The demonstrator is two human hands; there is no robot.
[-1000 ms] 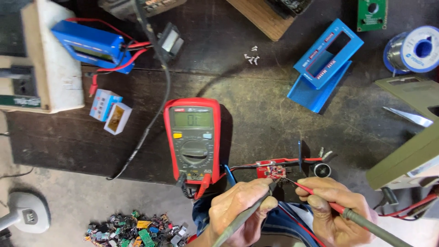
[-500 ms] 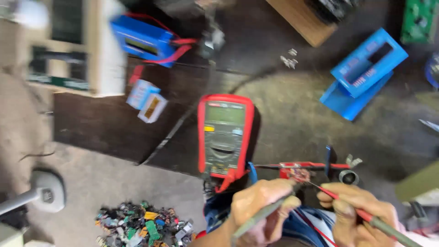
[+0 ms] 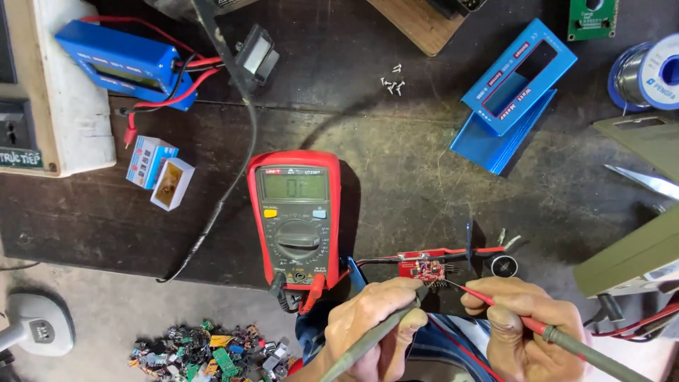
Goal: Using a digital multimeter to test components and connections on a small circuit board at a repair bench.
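Note:
A red-cased multimeter (image 3: 296, 216) lies face up on the dark workbench (image 3: 396, 170), its leads plugged in at the bottom. My left hand (image 3: 371, 325) grips a dark test probe (image 3: 368, 339) whose tip touches a small red circuit board (image 3: 422, 269). My right hand (image 3: 520, 318) grips a red test probe (image 3: 544, 329), its thin tip meeting the same board from the right. Red and black wires (image 3: 453, 252) run off the board toward a small round part (image 3: 503, 265).
Blue metal casing halves (image 3: 511, 95) lie at the upper right beside a solder spool (image 3: 651, 71). A blue meter box (image 3: 120, 62) with red leads, a small open carton (image 3: 159, 172), loose screws (image 3: 392, 83) and a pile of scrap parts (image 3: 209, 350) on the floor.
The view swung left and came back. Both hands keep their probes on the small red board; the multimeter has not moved on the bench.

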